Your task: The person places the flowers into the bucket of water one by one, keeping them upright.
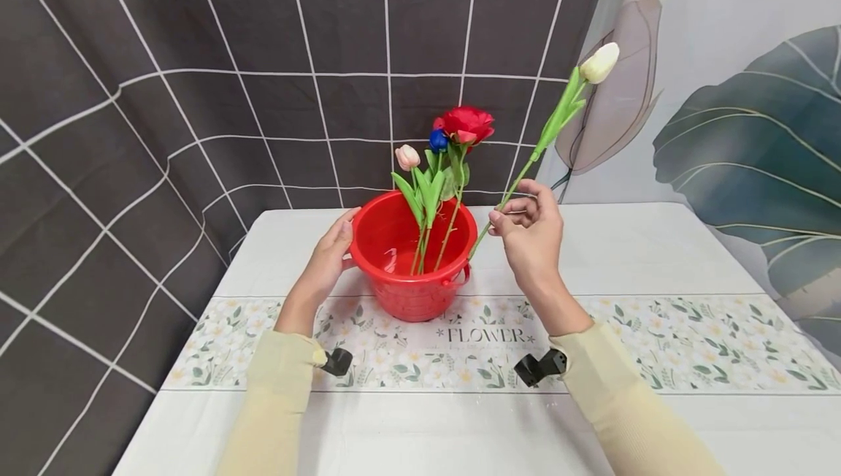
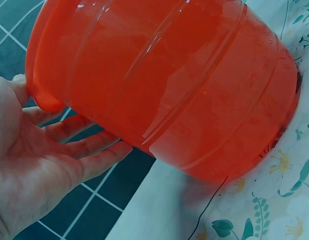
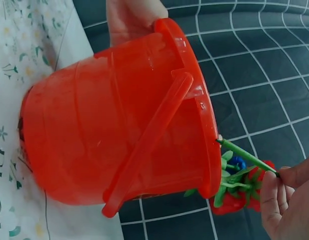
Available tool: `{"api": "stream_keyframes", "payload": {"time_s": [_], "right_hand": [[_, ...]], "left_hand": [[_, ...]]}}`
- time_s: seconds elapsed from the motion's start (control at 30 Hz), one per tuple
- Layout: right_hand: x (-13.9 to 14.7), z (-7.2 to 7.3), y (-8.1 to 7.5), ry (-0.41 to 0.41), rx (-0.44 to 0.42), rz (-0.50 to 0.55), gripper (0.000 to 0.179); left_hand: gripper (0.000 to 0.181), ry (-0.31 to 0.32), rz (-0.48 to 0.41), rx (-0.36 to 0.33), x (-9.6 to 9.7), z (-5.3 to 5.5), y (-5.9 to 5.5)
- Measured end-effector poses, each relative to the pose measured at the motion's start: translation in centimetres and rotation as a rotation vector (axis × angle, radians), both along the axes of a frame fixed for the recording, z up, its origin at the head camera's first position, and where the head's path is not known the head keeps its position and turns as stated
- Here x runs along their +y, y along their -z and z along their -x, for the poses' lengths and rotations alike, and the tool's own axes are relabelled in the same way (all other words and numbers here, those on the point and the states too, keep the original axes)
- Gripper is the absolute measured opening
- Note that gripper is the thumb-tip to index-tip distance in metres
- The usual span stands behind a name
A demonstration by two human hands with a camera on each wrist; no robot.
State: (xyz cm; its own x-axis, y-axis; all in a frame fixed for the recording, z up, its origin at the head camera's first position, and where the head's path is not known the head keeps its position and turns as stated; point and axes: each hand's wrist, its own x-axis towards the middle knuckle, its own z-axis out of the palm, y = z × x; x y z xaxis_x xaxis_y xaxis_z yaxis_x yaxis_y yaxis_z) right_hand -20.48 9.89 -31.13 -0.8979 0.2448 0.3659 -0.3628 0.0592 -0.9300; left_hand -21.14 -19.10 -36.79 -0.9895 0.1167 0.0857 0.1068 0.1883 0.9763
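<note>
A red plastic bucket point(image 1: 420, 293) stands on the table, and my left hand point(image 1: 324, 257) rests on its left side. In the left wrist view the left hand's fingers point(image 2: 97, 147) lie fairly straight along the bucket wall, with the thumb by the rim. My right hand point(image 1: 535, 235) pinches the green stem of a white tulip point(image 1: 599, 63) between thumb and fingers. The stem's cut end point(image 3: 222, 142) is at the bucket's right rim. Inside the bucket stand a pink tulip point(image 1: 407, 158), a blue flower point(image 1: 438, 141) and a red flower point(image 1: 468, 124), leaning on the far right.
A white tablecloth point(image 1: 657, 250) with a floral band and printed lettering covers the table. Behind and to the left hangs a dark curtain with a white grid point(image 1: 342, 38). A leaf-patterned backdrop point(image 1: 755, 133) is at the right. The bucket's red handle point(image 3: 149, 145) hangs along its side.
</note>
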Motion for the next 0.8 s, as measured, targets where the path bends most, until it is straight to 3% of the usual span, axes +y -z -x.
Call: {"api": "stream_keyframes", "payload": {"time_s": [0.33,0.5,0.8], "right_hand": [[-1.0,0.8,-0.2,-0.015,0.061,-0.040,0.048],[-1.7,1.3,0.4,0.017,0.097,-0.172,0.049],[-2.9,1.5,1.4,-0.001,0.173,-0.432,0.048]], "left_hand": [[0.050,0.005,-0.033,-0.047,0.1,-0.1,-0.6],[0.050,0.014,-0.055,-0.062,0.3,-0.3,-1.1],[0.052,0.004,-0.017,-0.029,-0.1,0.2,-0.1]]}}
